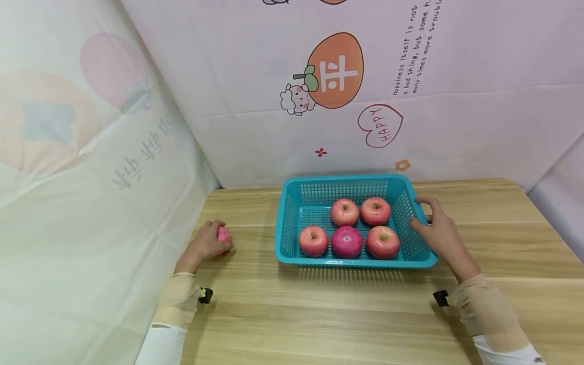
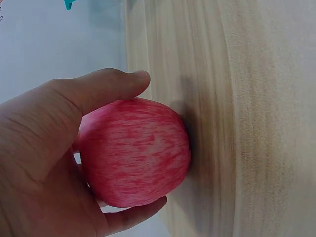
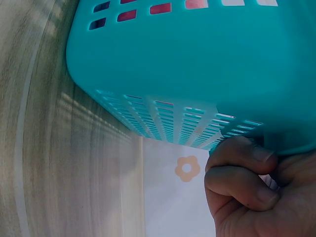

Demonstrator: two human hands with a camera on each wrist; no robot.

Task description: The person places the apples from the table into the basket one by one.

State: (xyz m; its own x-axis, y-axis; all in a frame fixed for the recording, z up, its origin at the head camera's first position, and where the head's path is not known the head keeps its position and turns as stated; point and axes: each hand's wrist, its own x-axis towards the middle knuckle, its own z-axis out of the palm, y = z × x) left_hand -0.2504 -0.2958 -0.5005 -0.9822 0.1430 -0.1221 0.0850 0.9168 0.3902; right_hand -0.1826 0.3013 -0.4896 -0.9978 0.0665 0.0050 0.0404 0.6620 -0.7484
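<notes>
Near the table's left edge, my left hand (image 1: 207, 243) holds a pink-red apple (image 2: 136, 153), with thumb and fingers around its sides; the apple is at or just above the wood. A turquoise plastic basket (image 1: 356, 263) stands toward the back of the table. In it sit several apples, among them a deeper pink one (image 1: 347, 242) in the front row and a red one (image 1: 344, 212) behind it. My right hand (image 1: 440, 233) grips the basket's right rim, and the right wrist view shows its curled fingers (image 3: 242, 180) there.
The wooden table (image 1: 319, 314) reaches a white printed cloth (image 1: 255, 111) hanging at the back. Another cloth (image 1: 68, 228) hangs along the left side, close to my left arm. Each wrist carries a small black device (image 1: 206, 295).
</notes>
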